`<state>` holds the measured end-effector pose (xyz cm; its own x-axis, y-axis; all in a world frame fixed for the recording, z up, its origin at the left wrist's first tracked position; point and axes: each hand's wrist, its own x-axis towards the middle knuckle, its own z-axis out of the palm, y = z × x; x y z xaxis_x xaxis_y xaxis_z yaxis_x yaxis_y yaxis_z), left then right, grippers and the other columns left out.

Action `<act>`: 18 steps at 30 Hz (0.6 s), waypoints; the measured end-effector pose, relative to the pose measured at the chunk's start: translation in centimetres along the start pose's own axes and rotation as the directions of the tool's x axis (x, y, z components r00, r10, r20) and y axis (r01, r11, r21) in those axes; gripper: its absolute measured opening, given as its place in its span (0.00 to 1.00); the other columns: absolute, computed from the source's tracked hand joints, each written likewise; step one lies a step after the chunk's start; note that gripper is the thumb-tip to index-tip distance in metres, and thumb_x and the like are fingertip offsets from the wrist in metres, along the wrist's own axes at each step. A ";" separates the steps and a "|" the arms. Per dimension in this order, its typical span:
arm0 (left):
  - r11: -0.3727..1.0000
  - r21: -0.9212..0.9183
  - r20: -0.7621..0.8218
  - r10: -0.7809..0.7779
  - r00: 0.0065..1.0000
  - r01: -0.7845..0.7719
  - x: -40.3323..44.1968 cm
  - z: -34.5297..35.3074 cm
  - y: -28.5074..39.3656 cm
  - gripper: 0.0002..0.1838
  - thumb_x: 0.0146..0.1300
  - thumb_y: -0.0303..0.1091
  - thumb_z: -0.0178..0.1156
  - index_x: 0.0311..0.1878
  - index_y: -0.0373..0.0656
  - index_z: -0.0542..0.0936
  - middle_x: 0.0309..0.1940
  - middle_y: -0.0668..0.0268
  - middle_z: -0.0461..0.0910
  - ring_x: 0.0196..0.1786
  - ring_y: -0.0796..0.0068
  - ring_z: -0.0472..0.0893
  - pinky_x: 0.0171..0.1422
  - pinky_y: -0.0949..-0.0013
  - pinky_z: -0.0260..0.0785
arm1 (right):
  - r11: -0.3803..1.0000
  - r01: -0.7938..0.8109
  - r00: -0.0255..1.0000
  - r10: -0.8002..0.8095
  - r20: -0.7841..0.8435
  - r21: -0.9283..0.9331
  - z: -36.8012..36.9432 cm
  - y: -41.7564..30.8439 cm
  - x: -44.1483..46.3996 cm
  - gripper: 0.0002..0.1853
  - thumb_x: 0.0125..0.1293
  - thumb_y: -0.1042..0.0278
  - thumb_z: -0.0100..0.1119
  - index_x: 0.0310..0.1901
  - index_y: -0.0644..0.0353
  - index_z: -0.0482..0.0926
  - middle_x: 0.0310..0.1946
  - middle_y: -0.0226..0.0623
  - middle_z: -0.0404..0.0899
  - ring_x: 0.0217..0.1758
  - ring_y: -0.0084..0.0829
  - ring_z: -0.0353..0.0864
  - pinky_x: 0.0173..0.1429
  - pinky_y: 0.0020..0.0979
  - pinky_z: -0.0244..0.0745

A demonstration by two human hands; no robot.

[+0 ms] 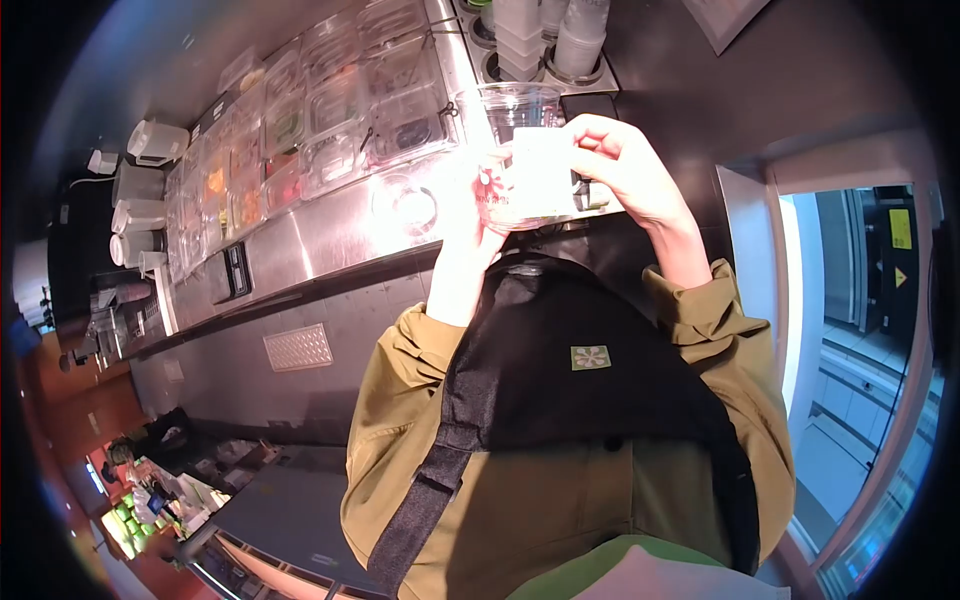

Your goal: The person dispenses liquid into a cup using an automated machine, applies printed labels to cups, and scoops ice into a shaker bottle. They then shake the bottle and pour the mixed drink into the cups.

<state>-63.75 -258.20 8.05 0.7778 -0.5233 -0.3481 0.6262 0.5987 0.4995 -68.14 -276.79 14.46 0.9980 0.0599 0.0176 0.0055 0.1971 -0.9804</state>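
In bright glare, a clear plastic cup (510, 100) with a red flower-like print is held up in front of my chest. My left hand (474, 228) is closed around its lower left side, and the light washes out most of those fingers. A blank-looking white label (541, 168) covers the right part of the cup. At its right edge my right hand (622, 168) is closed, with the thumb and forefinger pinching the label. Any writing on the label is lost in the glare, and I cannot tell how much of it is stuck down.
Clear lidded food containers (335, 110) fill the steel counter (340, 215) to the left. Stacked cups (580, 45) stand in round holders behind my hands. White pitchers (137, 215) line the far left. On the right is a glass-fronted doorway (850, 380). A dark counter (300, 500) lies at lower left.
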 end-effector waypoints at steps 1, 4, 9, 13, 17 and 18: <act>0.999 0.042 -0.058 0.013 0.998 -0.010 -0.2 0.2 0.0 0.22 0.63 0.47 0.53 0.53 0.41 0.69 0.44 0.64 0.74 0.50 0.72 0.71 0.57 0.64 0.62 | 1.000 0.012 1.000 -0.012 -0.005 -0.024 -0.2 0.3 0.0 0.05 0.58 0.73 0.59 0.35 0.63 0.74 0.30 0.25 0.74 0.35 0.13 0.71 0.42 0.18 0.68; 0.979 0.180 -0.047 0.108 0.993 -0.098 -0.1 0.5 -0.6 0.25 0.64 0.46 0.52 0.57 0.40 0.66 0.51 0.60 0.71 0.55 0.69 0.70 0.62 0.61 0.59 | 0.986 0.032 0.998 -0.041 -0.052 -0.162 -0.5 1.0 -0.1 0.04 0.61 0.73 0.56 0.35 0.62 0.74 0.30 0.24 0.73 0.33 0.13 0.70 0.41 0.19 0.68; 0.729 0.568 0.082 0.412 0.908 -0.382 -1.2 2.6 -3.1 0.22 0.65 0.39 0.50 0.60 0.41 0.61 0.59 0.59 0.62 0.52 0.73 0.69 0.56 0.63 0.63 | 0.956 0.002 0.915 -0.119 -0.384 -0.293 1.9 4.3 -0.1 0.12 0.64 0.69 0.52 0.48 0.61 0.67 0.36 0.27 0.70 0.39 0.16 0.69 0.42 0.21 0.68; 0.490 0.758 0.235 0.410 0.881 -0.430 -2.2 2.5 -5.7 0.37 0.48 0.40 0.65 0.59 0.34 0.61 0.51 0.55 0.68 0.55 0.64 0.68 0.61 0.64 0.59 | 0.872 0.098 0.909 0.117 -0.399 0.480 1.9 5.3 0.9 0.41 0.64 0.32 0.25 0.65 0.61 0.53 0.57 0.48 0.64 0.55 0.43 0.70 0.55 0.44 0.71; 0.390 0.721 0.553 0.174 0.815 -0.573 -5.5 -0.4 -6.3 0.44 0.39 0.42 0.70 0.60 0.37 0.61 0.53 0.55 0.68 0.57 0.60 0.68 0.62 0.59 0.58 | 0.744 -0.072 0.973 0.197 -0.116 0.665 -3.0 9.0 1.2 0.35 0.68 0.39 0.29 0.63 0.61 0.59 0.55 0.45 0.68 0.58 0.37 0.69 0.57 0.39 0.66; 0.280 0.749 0.535 0.282 0.797 -0.601 -6.5 -1.1 -5.0 0.43 0.42 0.45 0.68 0.60 0.38 0.61 0.52 0.56 0.68 0.55 0.62 0.69 0.60 0.60 0.61 | 0.878 -0.042 0.943 0.193 -0.272 0.476 -3.7 9.9 0.5 0.29 0.69 0.45 0.34 0.60 0.61 0.63 0.51 0.43 0.71 0.56 0.34 0.71 0.56 0.35 0.67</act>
<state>-71.92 -257.10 6.92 0.7678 -0.5726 0.2874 -0.3321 0.0278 0.9428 -67.40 -278.46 4.07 0.9589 -0.1719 -0.2256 -0.0667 0.6365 -0.7684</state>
